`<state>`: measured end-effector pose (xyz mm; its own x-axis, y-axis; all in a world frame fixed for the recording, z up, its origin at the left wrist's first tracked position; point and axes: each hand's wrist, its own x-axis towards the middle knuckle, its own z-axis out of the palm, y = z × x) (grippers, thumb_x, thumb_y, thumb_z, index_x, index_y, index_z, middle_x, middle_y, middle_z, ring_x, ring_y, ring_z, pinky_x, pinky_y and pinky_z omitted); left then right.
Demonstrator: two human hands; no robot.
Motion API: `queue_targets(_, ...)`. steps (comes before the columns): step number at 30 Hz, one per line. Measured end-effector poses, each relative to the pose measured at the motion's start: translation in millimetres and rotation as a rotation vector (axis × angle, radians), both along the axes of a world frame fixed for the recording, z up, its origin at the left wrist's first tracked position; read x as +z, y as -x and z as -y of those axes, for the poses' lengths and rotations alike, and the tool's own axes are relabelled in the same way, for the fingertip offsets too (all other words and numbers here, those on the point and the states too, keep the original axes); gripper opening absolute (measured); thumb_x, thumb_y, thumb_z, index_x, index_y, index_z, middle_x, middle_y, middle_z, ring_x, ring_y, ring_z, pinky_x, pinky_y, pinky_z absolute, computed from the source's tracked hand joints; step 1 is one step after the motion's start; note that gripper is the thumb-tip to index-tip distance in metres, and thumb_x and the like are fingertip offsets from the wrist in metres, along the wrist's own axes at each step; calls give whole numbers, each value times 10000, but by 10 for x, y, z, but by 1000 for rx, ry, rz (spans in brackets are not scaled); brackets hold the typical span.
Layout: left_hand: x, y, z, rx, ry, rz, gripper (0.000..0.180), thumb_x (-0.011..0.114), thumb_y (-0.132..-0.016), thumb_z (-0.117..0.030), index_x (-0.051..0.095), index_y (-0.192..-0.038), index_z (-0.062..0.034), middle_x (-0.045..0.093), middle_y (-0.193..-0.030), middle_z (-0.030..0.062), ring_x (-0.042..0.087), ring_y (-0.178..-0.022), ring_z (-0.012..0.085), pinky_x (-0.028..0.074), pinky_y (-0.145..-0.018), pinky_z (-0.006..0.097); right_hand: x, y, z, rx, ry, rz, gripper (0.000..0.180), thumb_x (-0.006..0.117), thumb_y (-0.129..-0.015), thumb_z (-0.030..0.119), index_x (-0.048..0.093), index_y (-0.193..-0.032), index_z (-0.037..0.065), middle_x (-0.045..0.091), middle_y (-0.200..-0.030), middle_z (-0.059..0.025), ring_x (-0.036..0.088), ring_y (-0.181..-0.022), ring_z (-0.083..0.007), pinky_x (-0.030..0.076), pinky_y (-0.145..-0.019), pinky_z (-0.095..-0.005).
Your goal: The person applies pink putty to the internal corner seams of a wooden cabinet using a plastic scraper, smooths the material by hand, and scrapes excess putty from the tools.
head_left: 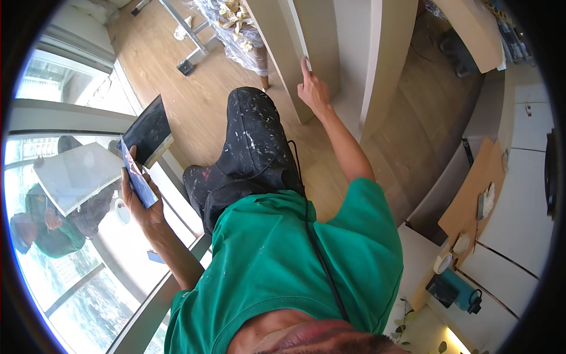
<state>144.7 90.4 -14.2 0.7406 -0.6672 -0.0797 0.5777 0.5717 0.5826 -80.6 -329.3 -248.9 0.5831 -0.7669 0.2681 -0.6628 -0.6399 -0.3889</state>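
We have the white strip [298, 26] ahead of us and a little to our right, its long axis running away from us along the tall pale panel [274, 44]. Our right hand [315, 94] is much the nearer: its index finger reaches out to the strip's near end, the other fingers folded in (we cannot tell whether they hide anything). Our left hand [148, 213], well apart by the window, grips a flat rectangular thing [139, 177]. Sideways room seems to lie over the wooden floor [183, 115] left of the panel; farther along, the plastic-wrapped heap [239, 35] crowds that side, so we judge following the strip's edge the safer line
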Motion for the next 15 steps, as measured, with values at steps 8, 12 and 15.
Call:
queue_targets(8, -45, -1, -21, -26, 13, 55, 551, 376, -1069, -197, 224, -1505, 104, 724, -977, 186, 749, -736, 214, 664, -591, 337, -147, 41, 11, -36, -88, -73, 999, 628, -744, 69, 139, -1606, 197, 706, -912, -223, 692, -757, -405, 582, -694, -492)
queue_targets(12, 4, 13, 59, -12, -8, 22, 554, 378, -1067, -192, 221, -1500, 116, 727, -944, 192, 754, -753, 234, 660, -584, 333, -258, 88, 2, 6, -206, 105, 1008, 587, -742, 21, 123, -1611, 237, 679, -784, -153, 664, -663, -367, 560, -665, -487)
queue_targets(15, -10, -21, 118, -29, -20, 7, 557, 382, -1067, -195, 222, -1500, 116, 726, -943, 201, 756, -768, 235, 659, -588, 335, -537, 199, 52, 18, -260, 204, 983, 564, -750, -16, 165, -1606, 256, 657, -760, -118, 658, -663, -325, 552, -666, -464)
